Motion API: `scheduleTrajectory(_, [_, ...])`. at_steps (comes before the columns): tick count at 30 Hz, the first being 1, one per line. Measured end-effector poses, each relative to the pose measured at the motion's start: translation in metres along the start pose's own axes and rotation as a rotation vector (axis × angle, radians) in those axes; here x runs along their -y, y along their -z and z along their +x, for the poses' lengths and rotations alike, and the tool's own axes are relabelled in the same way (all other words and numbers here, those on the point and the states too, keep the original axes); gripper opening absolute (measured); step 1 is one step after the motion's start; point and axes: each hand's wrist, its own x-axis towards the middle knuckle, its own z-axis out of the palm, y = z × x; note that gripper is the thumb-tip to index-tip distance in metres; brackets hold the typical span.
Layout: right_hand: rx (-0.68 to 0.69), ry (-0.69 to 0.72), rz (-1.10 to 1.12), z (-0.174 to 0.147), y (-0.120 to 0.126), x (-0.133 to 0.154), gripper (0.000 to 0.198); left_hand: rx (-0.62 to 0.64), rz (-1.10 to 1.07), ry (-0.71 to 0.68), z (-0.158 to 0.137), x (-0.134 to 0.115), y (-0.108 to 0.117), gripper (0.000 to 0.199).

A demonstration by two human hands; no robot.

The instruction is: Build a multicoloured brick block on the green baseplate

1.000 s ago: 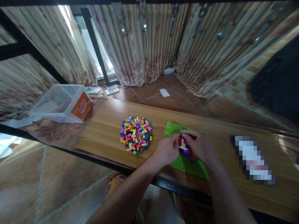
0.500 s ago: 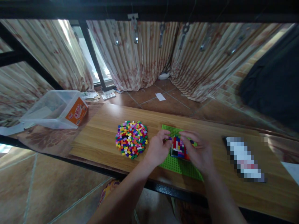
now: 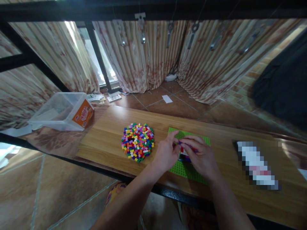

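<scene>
- Two bare hands work over the green baseplate (image 3: 177, 168), which lies on the wooden tabletop (image 3: 105, 140).
- Left hand (image 3: 166, 153): above the baseplate's left part, forefinger raised, the other fingers bent in toward the right hand's fingertips; whether they grip anything, I cannot tell.
- Right hand (image 3: 202, 156): above the baseplate's middle, thumb and forefinger pinched on a small purple brick (image 3: 180, 143), next to the left fingertips.
- The brick build (image 3: 184, 155), with red, white, black and blue showing, sits over the middle of the baseplate, below the fingers and partly hidden by the right hand.
- A round, flat pile of loose bricks (image 3: 137, 142) in many colours lies left of the baseplate, apart from it.
- Farther left and beyond the baseplate stands a clear plastic tub (image 3: 51, 119) with an orange label (image 3: 83, 113).
- Right of the baseplate, well apart, lies a dark-edged flat object (image 3: 257, 166), its face pixelated.
- Beyond the baseplate, a white paper (image 3: 167, 99) lies on the tiled floor (image 3: 155, 107), before striped curtains (image 3: 153, 60).
</scene>
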Motion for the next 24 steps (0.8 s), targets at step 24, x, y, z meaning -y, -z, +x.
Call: scheduleTrajectory(24, [-0.130, -0.347, 0.077, 0.009, 0.001, -0.030, 0.021, 0.144, 0.130, 0.049, 0.002, 0.004, -0.015, 0.048])
